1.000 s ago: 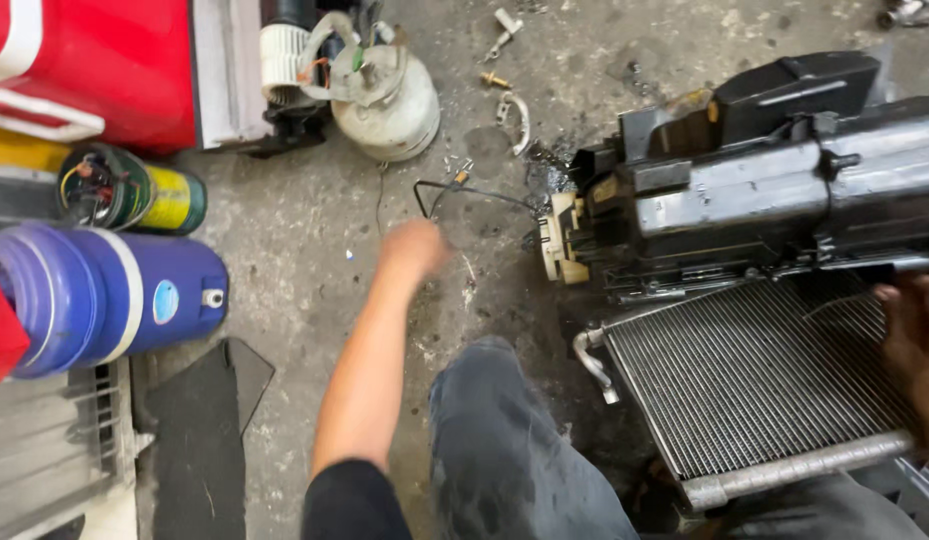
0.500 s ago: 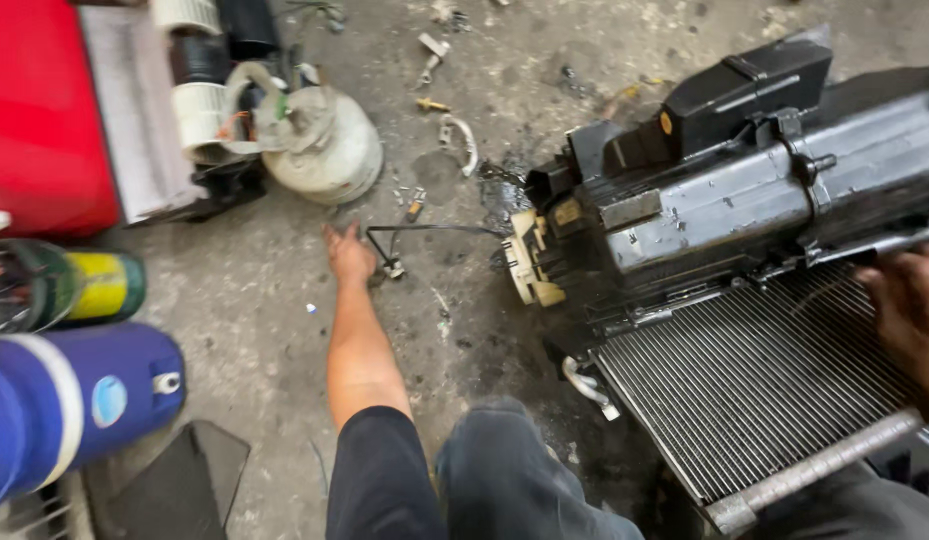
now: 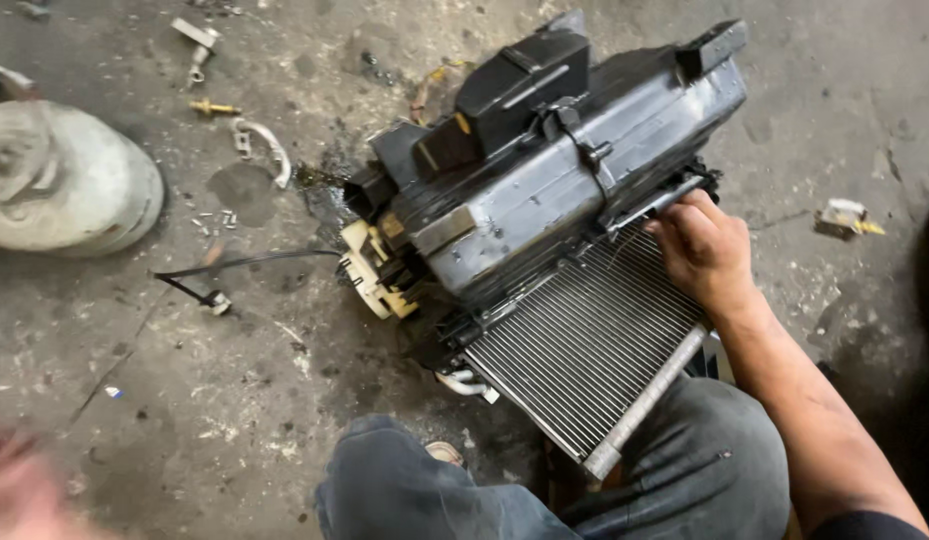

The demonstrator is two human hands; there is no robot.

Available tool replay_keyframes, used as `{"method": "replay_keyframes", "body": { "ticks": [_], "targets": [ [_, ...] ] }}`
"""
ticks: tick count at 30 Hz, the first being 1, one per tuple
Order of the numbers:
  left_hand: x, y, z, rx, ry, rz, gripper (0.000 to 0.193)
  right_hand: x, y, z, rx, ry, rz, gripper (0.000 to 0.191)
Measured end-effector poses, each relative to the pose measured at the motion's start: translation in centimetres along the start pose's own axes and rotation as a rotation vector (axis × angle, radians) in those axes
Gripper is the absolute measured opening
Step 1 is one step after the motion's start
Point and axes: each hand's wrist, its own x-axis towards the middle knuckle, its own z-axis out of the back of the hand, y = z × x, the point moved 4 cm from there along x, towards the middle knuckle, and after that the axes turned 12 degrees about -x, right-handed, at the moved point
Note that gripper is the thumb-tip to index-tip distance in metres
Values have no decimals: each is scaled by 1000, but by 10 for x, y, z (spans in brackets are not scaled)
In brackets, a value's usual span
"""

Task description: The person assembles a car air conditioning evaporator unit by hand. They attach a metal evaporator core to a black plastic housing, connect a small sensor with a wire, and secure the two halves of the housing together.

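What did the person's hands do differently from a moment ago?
The left hand, which was stretched out to the thin black wire on the floor, has pulled back toward the body and shows only as a blur, holding nothing visible. The right hand stayed on the finned silver radiator core, beside the big black plastic housing. The wire and the round grey gas tank lie where they were.

I see a stained concrete floor point(image 3: 234, 400). On it, upper left, lies a grey gas cylinder point(image 3: 64, 190); a black wire point(image 3: 244, 263) runs mid-left; the dark heater housing point(image 3: 554, 170) fills the centre; scrap point(image 3: 844, 218) sits at right.
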Motion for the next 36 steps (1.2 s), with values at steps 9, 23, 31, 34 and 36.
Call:
{"method": "replay_keyframes", "body": {
  "ticks": [9, 23, 31, 34, 36],
  "targets": [
    [-52, -222, -59, -472, 1320, -128, 35, 5, -2, -6, 50, -6, 36, 18],
    [-167, -349, -303, -303, 1176, 51, 29, 15, -6, 2, 214, -48, 46, 17],
    [-189, -280, -384, -302, 1323, 347, 27, 16, -11, -1, 283, -49, 73, 19],
    [-189, -275, -399, -448, 1283, 321, 36, 17, -12, -4, 286, -45, 67, 19],
    [-193, -273, -403, -422, 1354, 338, 27, 17, -13, -5, 267, -39, 64, 18]
  ]
}}
